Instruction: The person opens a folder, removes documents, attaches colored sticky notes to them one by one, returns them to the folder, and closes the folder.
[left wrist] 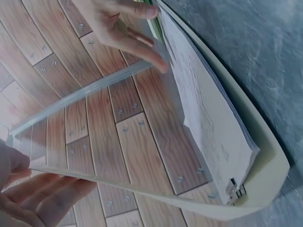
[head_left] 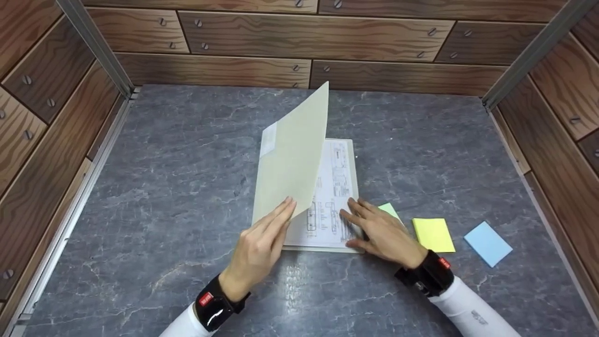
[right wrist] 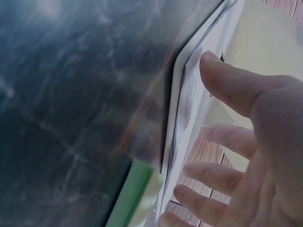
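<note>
A pale cream folder (head_left: 292, 161) lies on the table with its front cover raised at a slant. Inside it is a stack of white papers (head_left: 340, 164) printed with line drawings and text. My left hand (head_left: 257, 245) holds the cover by its near corner, fingers along the outer side and the thumb at the edge. Over the right margin of the papers, my right hand (head_left: 386, 234) has its fingers spread, fingertips at the sheet. A metal fastener (left wrist: 235, 191) shows at the folder's spine in the left wrist view.
A green sticky-note pad (head_left: 390, 210) is partly hidden behind my right hand. Farther right lie a yellow pad (head_left: 433, 235) and a blue pad (head_left: 488, 244). Wood-patterned walls (head_left: 309, 37) enclose the grey marbled table (head_left: 187, 187) at the back and both sides.
</note>
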`<state>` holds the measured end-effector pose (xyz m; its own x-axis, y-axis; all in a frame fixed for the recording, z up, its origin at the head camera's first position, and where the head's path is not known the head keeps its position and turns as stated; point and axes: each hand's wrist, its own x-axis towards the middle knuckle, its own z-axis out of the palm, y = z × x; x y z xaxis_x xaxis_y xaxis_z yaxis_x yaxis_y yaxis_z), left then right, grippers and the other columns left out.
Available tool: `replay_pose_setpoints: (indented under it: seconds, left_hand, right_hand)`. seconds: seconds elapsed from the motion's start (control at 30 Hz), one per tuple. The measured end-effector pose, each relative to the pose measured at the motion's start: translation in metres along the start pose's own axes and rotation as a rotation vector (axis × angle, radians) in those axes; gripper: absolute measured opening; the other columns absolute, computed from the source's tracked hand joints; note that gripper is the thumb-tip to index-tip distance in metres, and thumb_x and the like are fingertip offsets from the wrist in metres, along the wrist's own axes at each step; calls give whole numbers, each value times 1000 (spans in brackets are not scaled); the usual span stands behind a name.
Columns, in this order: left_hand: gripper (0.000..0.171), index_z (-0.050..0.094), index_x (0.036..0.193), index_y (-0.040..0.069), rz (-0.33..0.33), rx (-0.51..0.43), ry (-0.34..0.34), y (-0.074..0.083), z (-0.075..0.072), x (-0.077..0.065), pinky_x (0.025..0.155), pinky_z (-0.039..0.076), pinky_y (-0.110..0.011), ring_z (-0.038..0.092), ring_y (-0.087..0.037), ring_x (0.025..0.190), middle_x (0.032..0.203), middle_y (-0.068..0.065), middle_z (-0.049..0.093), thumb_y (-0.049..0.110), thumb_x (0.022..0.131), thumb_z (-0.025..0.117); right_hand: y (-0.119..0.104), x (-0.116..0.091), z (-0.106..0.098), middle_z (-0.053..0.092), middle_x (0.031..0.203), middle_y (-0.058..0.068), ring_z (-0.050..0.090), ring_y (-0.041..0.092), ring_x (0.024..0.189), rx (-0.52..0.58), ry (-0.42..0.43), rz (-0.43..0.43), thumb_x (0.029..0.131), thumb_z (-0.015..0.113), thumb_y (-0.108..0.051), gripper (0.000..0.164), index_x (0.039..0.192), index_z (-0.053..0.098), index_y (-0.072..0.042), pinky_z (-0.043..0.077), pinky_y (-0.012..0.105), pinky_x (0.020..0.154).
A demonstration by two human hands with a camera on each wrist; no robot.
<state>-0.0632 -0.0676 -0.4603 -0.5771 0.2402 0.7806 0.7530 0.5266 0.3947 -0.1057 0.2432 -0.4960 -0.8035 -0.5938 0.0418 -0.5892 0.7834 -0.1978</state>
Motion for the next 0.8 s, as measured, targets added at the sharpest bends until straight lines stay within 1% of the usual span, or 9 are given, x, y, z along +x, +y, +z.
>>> replay_pose_setpoints:
  seconds: [0.17, 0.37, 0.53, 0.63, 0.8]
  left_hand:
    - [38, 62, 132, -9, 16, 7, 58, -6, -6, 1, 99, 57, -29, 73, -35, 113, 128, -26, 69, -5, 94, 64]
    - [48, 60, 132, -11, 66, 42, 109, -11, -18, 5, 95, 59, -29, 74, -36, 107, 126, -26, 70, -13, 85, 66]
    - [51, 62, 131, -10, 59, 67, 144, -13, -29, 7, 94, 59, -28, 75, -36, 104, 125, -25, 71, -16, 81, 67]
    - [52, 61, 132, -10, 42, 70, 148, -15, -33, 8, 97, 58, -28, 75, -37, 105, 126, -25, 70, -17, 81, 66]
    - [54, 57, 135, -13, 0, 65, 157, -19, -41, 8, 97, 57, -25, 72, -39, 111, 131, -27, 67, -18, 81, 65]
  right_hand:
    - [0, 0, 2, 45, 159, 21, 47, 43, 145, -2, -15, -7, 86, 79, -47, 73, 147, 58, -12, 43, 58, 116]
    - [2, 0, 3, 43, 160, 19, 44, 44, 147, 24, -36, 22, 86, 77, -49, 73, 147, 58, -13, 41, 59, 117]
    - [2, -1, 4, 45, 160, 17, 45, 43, 147, 34, -21, 35, 83, 79, -49, 75, 147, 59, -15, 41, 59, 117]
    - [3, -2, 4, 46, 159, 17, 44, 42, 147, 37, -13, 44, 82, 81, -48, 75, 146, 59, -15, 42, 59, 117]
    - [3, 1, 3, 45, 160, 17, 41, 42, 149, 47, -28, 49, 83, 80, -48, 74, 147, 58, -16, 40, 60, 118]
